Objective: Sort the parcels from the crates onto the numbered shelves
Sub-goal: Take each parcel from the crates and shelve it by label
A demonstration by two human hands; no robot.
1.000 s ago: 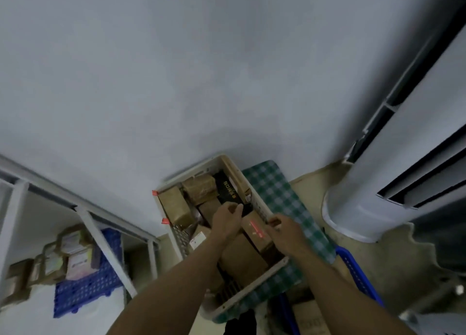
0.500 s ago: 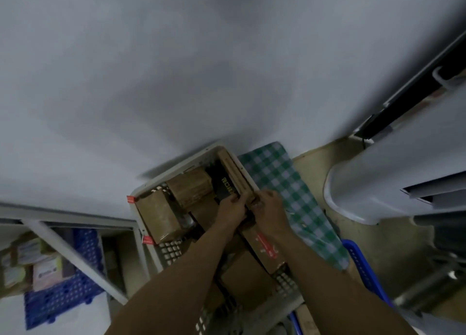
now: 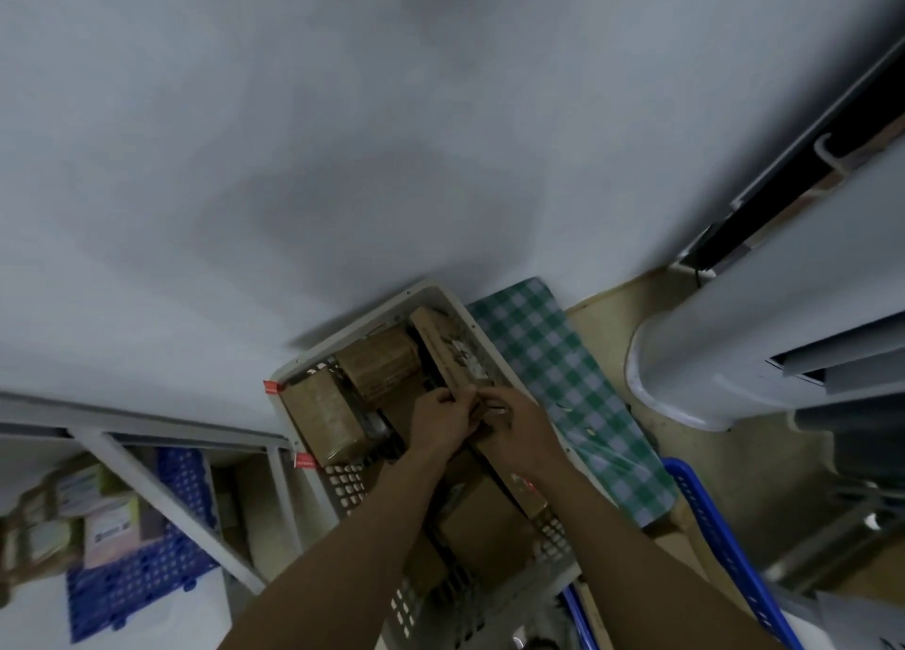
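Observation:
A white slotted crate (image 3: 313, 358) stands against the wall, packed with brown cardboard parcels. A flat brown parcel (image 3: 438, 343) leans on edge along the crate's right wall. My left hand (image 3: 438, 421) and my right hand (image 3: 514, 429) meet at its near end, fingers curled round it. Other parcels lie beside them: a squat box (image 3: 379, 363) at the back, a larger one (image 3: 323, 417) at the left, another (image 3: 482, 527) under my forearms.
A green checked cloth (image 3: 563, 385) lies right of the crate. A blue crate (image 3: 710, 527) sits lower right. A white floor air conditioner (image 3: 759, 331) stands at right. White shelving (image 3: 147, 478) at left holds parcels (image 3: 105, 527) on a blue mat.
Both hands have moved from the crate's middle toward its back right and closed together on the near end of the flat parcel. The camera has tilted closer over the crate.

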